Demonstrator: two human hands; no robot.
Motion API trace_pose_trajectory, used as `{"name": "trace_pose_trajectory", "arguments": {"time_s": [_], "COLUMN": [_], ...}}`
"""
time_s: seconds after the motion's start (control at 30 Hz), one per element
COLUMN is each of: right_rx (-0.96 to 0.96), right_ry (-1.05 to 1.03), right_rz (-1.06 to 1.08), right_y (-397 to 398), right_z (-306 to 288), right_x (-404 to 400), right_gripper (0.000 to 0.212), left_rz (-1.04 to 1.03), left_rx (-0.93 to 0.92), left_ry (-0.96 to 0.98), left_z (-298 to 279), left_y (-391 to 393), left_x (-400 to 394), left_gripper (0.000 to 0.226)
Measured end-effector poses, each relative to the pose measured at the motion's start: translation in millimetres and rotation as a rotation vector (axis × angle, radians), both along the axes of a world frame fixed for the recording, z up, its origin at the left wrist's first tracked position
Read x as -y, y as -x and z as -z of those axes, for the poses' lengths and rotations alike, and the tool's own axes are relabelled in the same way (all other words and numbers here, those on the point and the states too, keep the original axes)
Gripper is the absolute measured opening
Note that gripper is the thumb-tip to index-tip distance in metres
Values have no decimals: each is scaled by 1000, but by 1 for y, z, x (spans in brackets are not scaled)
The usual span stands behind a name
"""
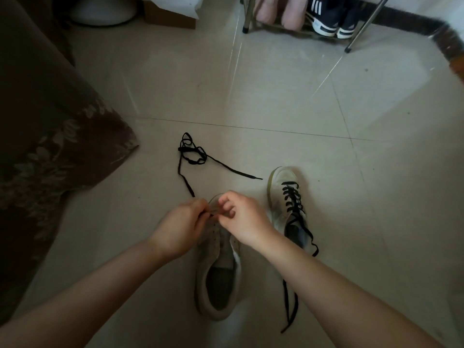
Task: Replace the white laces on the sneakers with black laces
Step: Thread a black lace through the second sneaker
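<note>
Pinching the black lace (193, 156) at the near sneaker (218, 272)'s toe eyelets, both hands (180, 227) (241, 219) seemed to start threading; the right sneaker (288, 204) already wore black.

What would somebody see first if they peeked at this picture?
Two hands meet in the middle, the left hand and right hand pinching at the toe end of an unlaced sneaker. Just right of it stands a second sneaker already threaded with black lace. A loose black lace curls on the floor beyond the hands.
</note>
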State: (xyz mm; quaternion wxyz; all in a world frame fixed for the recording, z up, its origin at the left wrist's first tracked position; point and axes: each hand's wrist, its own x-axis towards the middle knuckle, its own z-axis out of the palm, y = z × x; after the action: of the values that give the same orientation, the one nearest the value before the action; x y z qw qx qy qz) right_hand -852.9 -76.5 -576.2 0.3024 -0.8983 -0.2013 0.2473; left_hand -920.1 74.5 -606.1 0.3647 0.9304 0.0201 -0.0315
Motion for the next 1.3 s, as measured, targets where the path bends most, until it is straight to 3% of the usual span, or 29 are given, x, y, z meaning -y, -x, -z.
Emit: {"name": "trace_pose_trajectory", "arguments": {"time_s": [0.1, 0.2, 0.43, 0.63, 0.87, 1.17, 1.3], "right_rx": [29, 99, 106, 178, 108, -164, -144], "right_ry": [-13, 1, 73, 175, 169, -55, -54], "right_rz": [-11, 7, -86, -105, 9, 285, 316], "right_y": [1, 1, 10, 5, 5, 7, 9], "right_z": [4, 6, 18, 28, 37, 45, 50], "right_x": [11, 26, 28, 16, 5, 7, 5], "right_gripper": [16, 11, 14, 16, 11, 15, 17], "left_rz": [-29, -19, -3, -138, -128, 18, 169], "left_rx": [42, 62, 72, 77, 87, 135, 48], "left_ry": [-14, -18, -168, -194, -180, -287, -373], "left_z": [2, 3, 11, 20, 25, 28, 29], "left_y": [1, 3, 13, 3, -4, -12, -23], "left_x": [-3, -5, -6, -1, 7, 7, 0], "left_gripper": [5, 7, 5, 6, 9, 34, 13]}}
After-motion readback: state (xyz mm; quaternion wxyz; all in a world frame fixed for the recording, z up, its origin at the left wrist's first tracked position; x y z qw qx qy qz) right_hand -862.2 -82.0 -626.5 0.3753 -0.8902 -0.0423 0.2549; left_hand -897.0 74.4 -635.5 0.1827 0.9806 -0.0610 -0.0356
